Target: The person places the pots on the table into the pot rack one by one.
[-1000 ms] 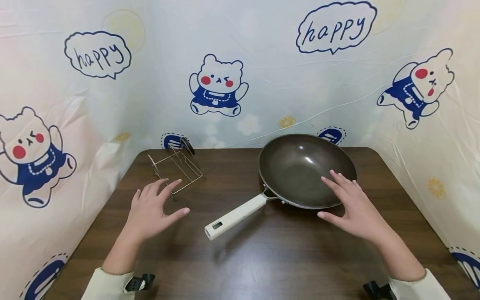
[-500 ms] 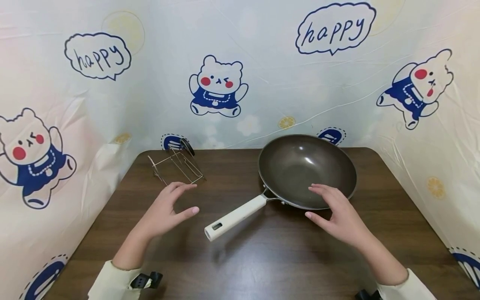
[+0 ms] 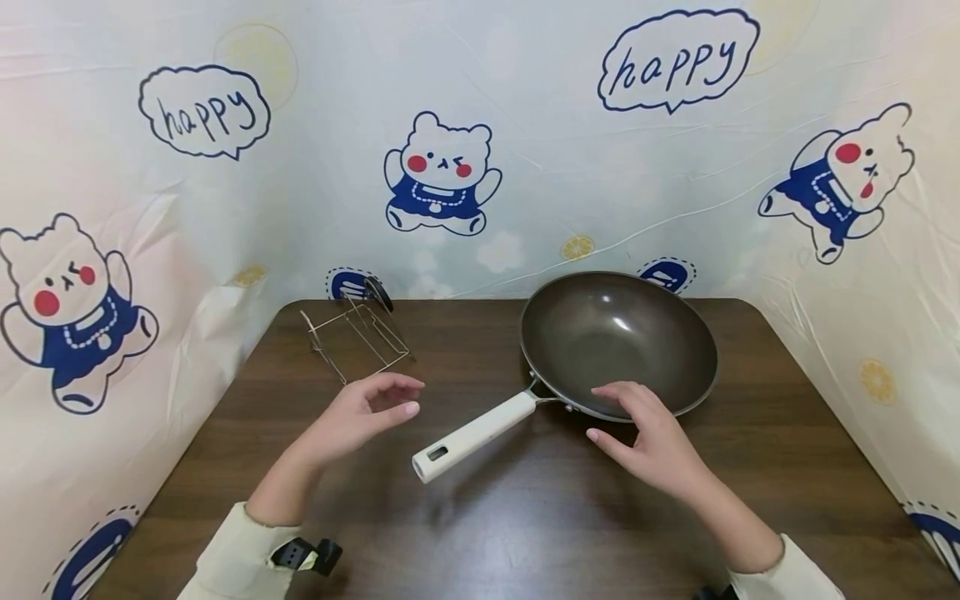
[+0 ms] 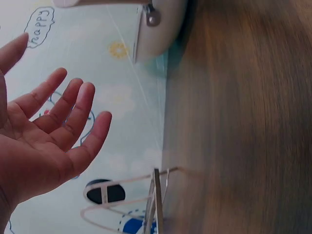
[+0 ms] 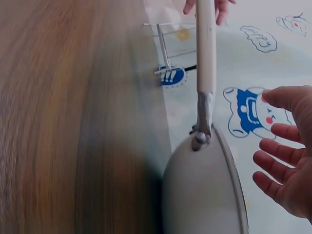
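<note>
A dark-lined frying pan [image 3: 600, 333] stands on the right half of the table, its white handle [image 3: 476, 435] slanting toward the near left. My left hand [image 3: 360, 417] hovers between the handle and a wire rack [image 3: 360, 337], fingers loosely bent and holding nothing. In the left wrist view the fingers [image 4: 80, 109] are spread apart. My right hand [image 3: 652, 442] hangs over the pan's near rim, thumb apart from the fingers, with nothing in it. The right wrist view has the pan's pale outer side [image 5: 202, 190] beside that hand.
The brown wooden table [image 3: 495, 533] has rounded far corners. A printed cloth [image 3: 315, 167] with bears and "happy" bubbles hangs behind it and along both sides. A black oval part [image 3: 379, 293] sits at the rack's back end.
Both hands have moved inward toward the pan handle, the left one rightward and the right one leftward. The pan and the rack have stayed in place.
</note>
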A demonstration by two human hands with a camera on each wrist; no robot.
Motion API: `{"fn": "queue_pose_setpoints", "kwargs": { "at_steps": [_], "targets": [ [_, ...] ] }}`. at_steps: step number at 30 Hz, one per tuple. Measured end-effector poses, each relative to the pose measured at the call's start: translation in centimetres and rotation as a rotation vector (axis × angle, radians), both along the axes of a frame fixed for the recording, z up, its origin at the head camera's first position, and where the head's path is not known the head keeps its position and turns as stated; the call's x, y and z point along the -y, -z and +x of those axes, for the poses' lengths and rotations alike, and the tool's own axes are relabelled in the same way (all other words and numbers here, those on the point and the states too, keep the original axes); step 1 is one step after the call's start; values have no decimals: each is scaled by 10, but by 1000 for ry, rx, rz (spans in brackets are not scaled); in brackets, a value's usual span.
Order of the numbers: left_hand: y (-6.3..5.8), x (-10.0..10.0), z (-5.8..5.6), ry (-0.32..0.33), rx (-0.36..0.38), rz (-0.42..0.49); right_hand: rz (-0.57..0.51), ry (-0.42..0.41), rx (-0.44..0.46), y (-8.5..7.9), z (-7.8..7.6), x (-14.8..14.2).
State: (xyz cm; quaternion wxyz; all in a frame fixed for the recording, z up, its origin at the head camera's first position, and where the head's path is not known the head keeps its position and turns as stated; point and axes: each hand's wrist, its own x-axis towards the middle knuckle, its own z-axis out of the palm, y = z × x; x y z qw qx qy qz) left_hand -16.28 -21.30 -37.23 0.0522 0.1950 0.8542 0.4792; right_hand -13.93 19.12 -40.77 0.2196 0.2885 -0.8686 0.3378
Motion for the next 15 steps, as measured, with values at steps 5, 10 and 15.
{"fn": "queue_pose_setpoints", "kwargs": {
  "at_steps": [5,10,15],
  "targets": [
    [-2,-10,-5,76,166,89,-39,-17,28,4,-1,10],
    [-3,-21,-10,153,348,184,-78,-49,94,10,1,23],
    [-2,-33,-12,198,464,157,-123,-81,158,19,2,37]
  ]
}}
